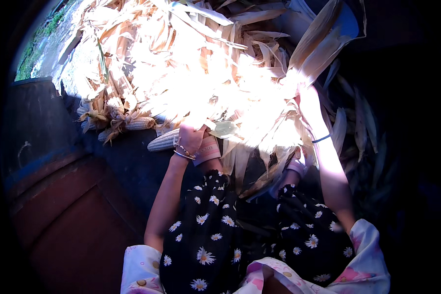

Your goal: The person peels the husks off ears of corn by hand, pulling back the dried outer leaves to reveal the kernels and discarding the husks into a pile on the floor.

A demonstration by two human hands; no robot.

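Observation:
Dry corn husks (154, 33) lie in a wide heap before me, its middle washed out by sunlight. My left hand (191, 139) is closed at the near edge of the heap, above my sandal (208, 150); it is on a husked ear of corn (163, 141) or just beside it, I cannot tell which. My right hand (304, 90), in the glare at the right, grips a bunch of long dry husks (318, 47) that point up and away. Whether an ear is inside that bunch is hidden.
Several husked ears with pulled-back husks (139, 124) lie at the heap's left edge. A pale bucket (347, 20) stands behind the right-hand husks. Reddish-brown panelling (77, 220) fills the lower left. Loose husks (360, 125) lie in shadow at the right.

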